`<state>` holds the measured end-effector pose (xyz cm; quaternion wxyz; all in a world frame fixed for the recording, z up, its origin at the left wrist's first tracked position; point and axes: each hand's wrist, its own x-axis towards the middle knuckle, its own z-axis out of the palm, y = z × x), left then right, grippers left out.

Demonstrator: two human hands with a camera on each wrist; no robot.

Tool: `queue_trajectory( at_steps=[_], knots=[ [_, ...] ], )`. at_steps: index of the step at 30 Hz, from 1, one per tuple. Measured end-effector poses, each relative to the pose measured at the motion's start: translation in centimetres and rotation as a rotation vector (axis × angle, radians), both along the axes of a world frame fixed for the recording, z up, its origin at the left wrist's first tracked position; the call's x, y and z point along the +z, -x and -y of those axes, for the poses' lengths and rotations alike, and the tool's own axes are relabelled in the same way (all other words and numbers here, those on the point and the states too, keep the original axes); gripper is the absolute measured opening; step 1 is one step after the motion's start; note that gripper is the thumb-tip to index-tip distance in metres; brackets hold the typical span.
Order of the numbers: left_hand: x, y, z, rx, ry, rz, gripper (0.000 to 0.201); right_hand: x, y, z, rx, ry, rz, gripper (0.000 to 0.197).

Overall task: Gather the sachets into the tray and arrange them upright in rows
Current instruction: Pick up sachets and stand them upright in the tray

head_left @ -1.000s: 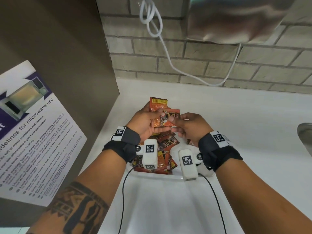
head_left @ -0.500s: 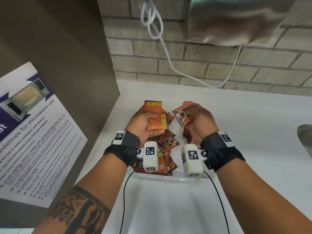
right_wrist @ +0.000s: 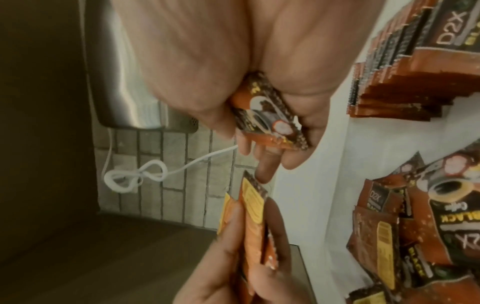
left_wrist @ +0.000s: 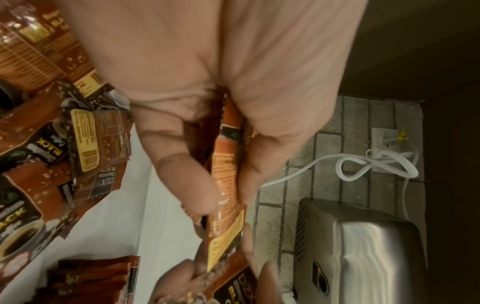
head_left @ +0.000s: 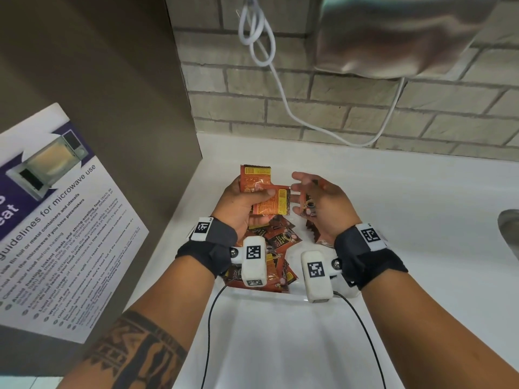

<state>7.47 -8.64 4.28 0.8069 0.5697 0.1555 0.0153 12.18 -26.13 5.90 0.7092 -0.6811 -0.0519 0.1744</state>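
My left hand (head_left: 236, 204) grips two orange coffee sachets (head_left: 262, 192) fanned above the white tray (head_left: 269, 295). In the left wrist view these held sachets (left_wrist: 226, 195) sit edge-on between thumb and fingers. My right hand (head_left: 325, 203) is just to the right and holds one sachet (right_wrist: 267, 115) tucked between thumb and fingers. Its outstretched fingertips (head_left: 297, 179) nearly touch the left hand's sachets. Several loose sachets (head_left: 280, 240) lie jumbled in the tray under my wrists. A row of upright sachets (right_wrist: 415, 61) stands along the tray's right side.
The tray sits on a white counter (head_left: 407, 220) in a corner. A brown panel with a microwave guidelines poster (head_left: 56, 220) is on the left, a brick wall behind. A white cable (head_left: 280, 88) and steel dryer (head_left: 393, 37) hang above; a sink edge (head_left: 509, 228) is far right.
The right hand pulled a sachet away to the right, then came back toward the left hand with its fingers spread. The left hand's sachets now show fanned apart.
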Motion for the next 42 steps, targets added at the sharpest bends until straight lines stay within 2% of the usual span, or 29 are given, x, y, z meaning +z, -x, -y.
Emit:
queue_trajectory(
  at_steps=[3,6,9,13,16,18,21,25,27,29,30,31,33,34,37,39,42],
  knots=[
    [0.0,0.0,0.4,-0.036,-0.072,0.022,0.028,-0.4,0.2,0.0,0.124,0.276,0.23,0.038],
    [0.1,0.0,0.5,-0.033,-0.068,0.013,0.036,-0.8,0.1,-0.2,0.1,0.256,0.234,0.036],
    [-0.2,-0.1,0.0,0.025,-0.054,-0.041,0.031,-0.6,-0.2,-0.1,-0.006,0.22,0.214,0.026],
    [-0.7,-0.4,-0.4,0.017,-0.061,-0.079,0.037,-0.2,-0.5,0.1,-0.156,0.224,0.391,0.018],
    [-0.2,-0.4,-0.4,-0.044,-0.03,-0.073,0.04,-0.7,0.0,-0.4,-0.088,0.386,0.553,0.019],
    [-0.1,-0.5,-0.4,-0.076,-0.063,-0.05,0.039,-1.3,0.0,-0.4,-0.058,0.433,0.592,0.023],
    [-0.5,-0.6,-0.5,-0.063,-0.161,-0.027,0.034,-1.8,-0.3,-0.3,-0.038,0.445,0.555,0.031],
    [-0.8,-0.6,-0.6,-0.03,-0.189,-0.012,0.024,-1.6,-0.3,-0.2,-0.071,0.437,0.448,0.044],
    [-0.9,-0.7,-0.9,-0.036,-0.257,0.01,0.024,-1.0,-0.6,0.1,-0.119,0.324,0.293,0.045],
    [-0.7,-0.7,-1.1,-0.095,-0.367,0.046,0.022,-0.2,-0.4,0.3,-0.106,0.178,0.134,0.033],
    [-0.5,-0.7,-1.2,-0.138,-0.421,0.066,0.02,0.3,-0.4,0.5,-0.049,0.175,0.104,0.023],
    [-0.2,-0.7,-1.2,-0.181,-0.468,0.089,0.018,0.6,-0.4,0.7,0.048,0.234,0.109,0.022],
    [0.2,-0.7,-1.1,-0.251,-0.543,0.123,0.015,0.9,-0.5,0.9,0.293,0.388,0.122,0.041],
    [0.4,-0.8,-1.0,-0.273,-0.565,0.133,0.015,1.0,-0.4,0.8,0.396,0.425,0.108,0.045],
    [0.7,-1.0,-0.7,-0.315,-0.602,0.139,0.018,0.8,0.0,0.7,0.554,0.4,0.092,0.037],
    [0.7,-1.0,-0.7,-0.277,-0.594,0.131,0.018,0.8,0.3,0.6,0.528,0.287,-0.006,0.033],
    [0.2,-0.9,-1.3,-0.215,-0.545,0.123,0.02,1.1,0.3,0.7,0.358,0.186,-0.101,0.035]
  ],
)
